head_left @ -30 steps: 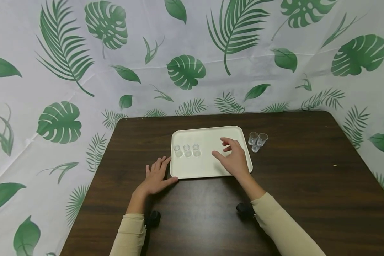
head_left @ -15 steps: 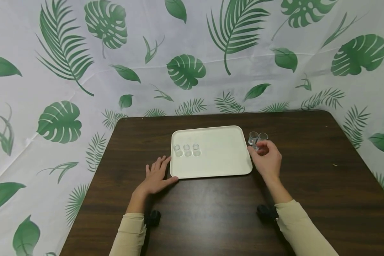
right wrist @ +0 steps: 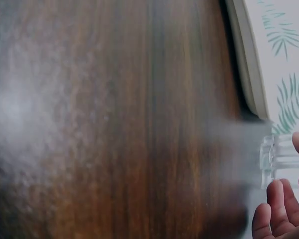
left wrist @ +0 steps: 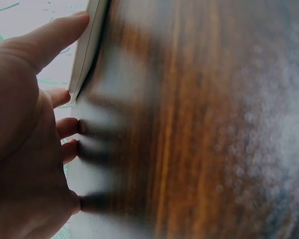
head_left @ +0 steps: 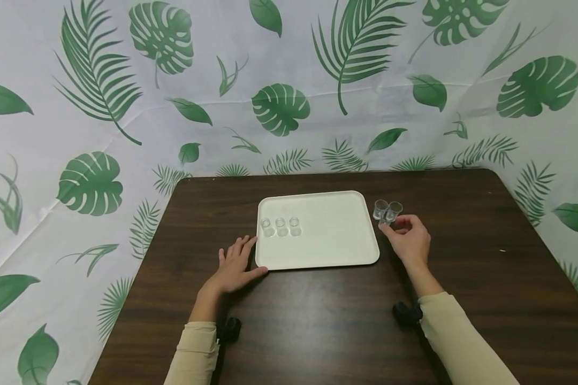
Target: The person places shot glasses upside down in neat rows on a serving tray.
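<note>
A cream rectangular tray (head_left: 325, 240) lies on the table, with three small clear shot glasses (head_left: 281, 226) in a row on its left part. My left hand (head_left: 233, 271) is spread at the tray's left front corner; the thumb touches the front rim and the index finger the left edge. In the left wrist view the other fingertips (left wrist: 70, 128) rest on the table. Right of the tray, three more clear shot glasses (head_left: 388, 210) stand close together. My right hand (head_left: 410, 238) pinches the front one between thumb and curled fingers, partly hiding it.
The dark wood table (head_left: 298, 326) runs back to a white cloth (head_left: 347, 128) printed with green leaves. A tiny pale speck (head_left: 503, 250) lies on the right. Black wrist devices (head_left: 405, 314) sit at both cuffs.
My right hand has gone from above the tray's right part to the glasses beside it, then slightly farther right. My left hand and the tray have stayed in place.
</note>
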Demonstrator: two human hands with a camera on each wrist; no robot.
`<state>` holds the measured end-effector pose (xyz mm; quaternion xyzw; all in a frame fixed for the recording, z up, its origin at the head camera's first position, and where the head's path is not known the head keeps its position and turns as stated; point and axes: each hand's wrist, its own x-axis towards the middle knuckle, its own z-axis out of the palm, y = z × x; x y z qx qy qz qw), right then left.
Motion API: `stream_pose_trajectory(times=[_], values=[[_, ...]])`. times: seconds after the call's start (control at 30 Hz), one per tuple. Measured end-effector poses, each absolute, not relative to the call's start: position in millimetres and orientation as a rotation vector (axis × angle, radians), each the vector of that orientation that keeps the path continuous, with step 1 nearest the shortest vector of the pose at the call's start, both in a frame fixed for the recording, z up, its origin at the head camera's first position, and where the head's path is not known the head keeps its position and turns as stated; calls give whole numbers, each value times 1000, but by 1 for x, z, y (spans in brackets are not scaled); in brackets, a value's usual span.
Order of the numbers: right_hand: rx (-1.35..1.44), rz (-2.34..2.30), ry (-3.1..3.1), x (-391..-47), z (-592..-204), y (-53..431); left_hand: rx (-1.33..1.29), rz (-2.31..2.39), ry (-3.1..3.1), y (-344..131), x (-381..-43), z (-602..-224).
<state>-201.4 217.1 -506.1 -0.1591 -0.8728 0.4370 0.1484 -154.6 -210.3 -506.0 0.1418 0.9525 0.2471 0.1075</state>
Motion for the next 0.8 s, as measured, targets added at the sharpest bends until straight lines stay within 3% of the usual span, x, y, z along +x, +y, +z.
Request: stream_pose_trajectory(times=[0.8], values=[[-510,1215,-2711,-212,-510,217,406,750,2794,-210,-154,-504]])
